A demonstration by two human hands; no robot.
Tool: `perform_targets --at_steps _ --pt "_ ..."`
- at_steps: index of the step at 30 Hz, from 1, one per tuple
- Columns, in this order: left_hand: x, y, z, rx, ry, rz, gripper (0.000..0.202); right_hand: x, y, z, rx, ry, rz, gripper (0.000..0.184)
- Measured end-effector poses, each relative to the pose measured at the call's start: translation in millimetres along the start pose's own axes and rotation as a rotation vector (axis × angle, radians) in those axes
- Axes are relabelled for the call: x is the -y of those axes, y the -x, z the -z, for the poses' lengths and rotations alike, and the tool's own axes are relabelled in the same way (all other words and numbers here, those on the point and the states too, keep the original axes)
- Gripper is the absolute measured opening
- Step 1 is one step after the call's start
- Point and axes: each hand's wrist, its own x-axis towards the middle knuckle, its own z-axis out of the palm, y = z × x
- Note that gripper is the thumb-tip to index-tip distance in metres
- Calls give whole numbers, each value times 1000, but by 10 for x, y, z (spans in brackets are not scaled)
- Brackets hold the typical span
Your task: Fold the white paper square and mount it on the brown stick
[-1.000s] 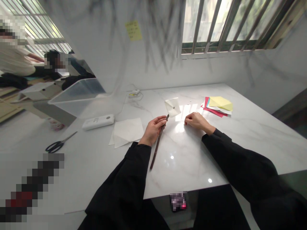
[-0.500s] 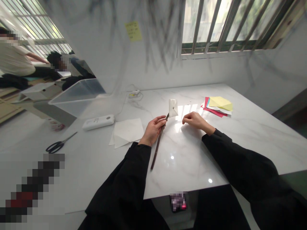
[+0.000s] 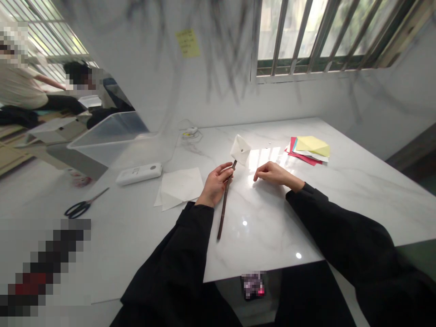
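Observation:
My left hand (image 3: 215, 184) is closed around a thin dark brown stick (image 3: 225, 206) that slants from near the table's front up to a white folded paper piece (image 3: 240, 149) pinned at its top end. My right hand (image 3: 270, 173) rests on the white marble table (image 3: 272, 218) just right of the stick, fingers curled and pinched together; what they hold, if anything, is too small to see. White paper sheets (image 3: 180, 186) lie just left of my left hand.
A stack of coloured paper (image 3: 309, 149) lies at the right back. Black scissors (image 3: 85, 205), a white oblong device (image 3: 139, 173) and a clear plastic bin (image 3: 109, 136) are to the left. Other people sit at far left.
The white paper piece on the stick has turned and tilted left. My right hand has slid a little left toward the stick. My left hand keeps its grip.

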Motion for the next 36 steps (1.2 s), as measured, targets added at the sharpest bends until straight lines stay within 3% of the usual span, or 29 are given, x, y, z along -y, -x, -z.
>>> perform_targets --at_steps 3,6,11,18,24,31,36 --pt "-43 -3 12 -37 77 25 34 25 12 -29 -86 12 -10 35" --pt "-88 -33 43 -98 231 45 32 46 19 -50 -61 -21 -21 38" --pt "-89 -58 33 -123 321 33 28 121 40 -120 80 -162 60 39" --pt "8 -4 -29 37 186 -13 41 317 134 -312 413 -442 116 67" --pt "-5 -29 7 49 208 9 36 370 172 -270 523 -435 128 53" --pt "-91 -123 94 -130 436 35 11 286 155 -217 632 -411 126 49" --pt "-77 -117 87 -115 386 -5 17 281 171 -194 697 -373 141 44"
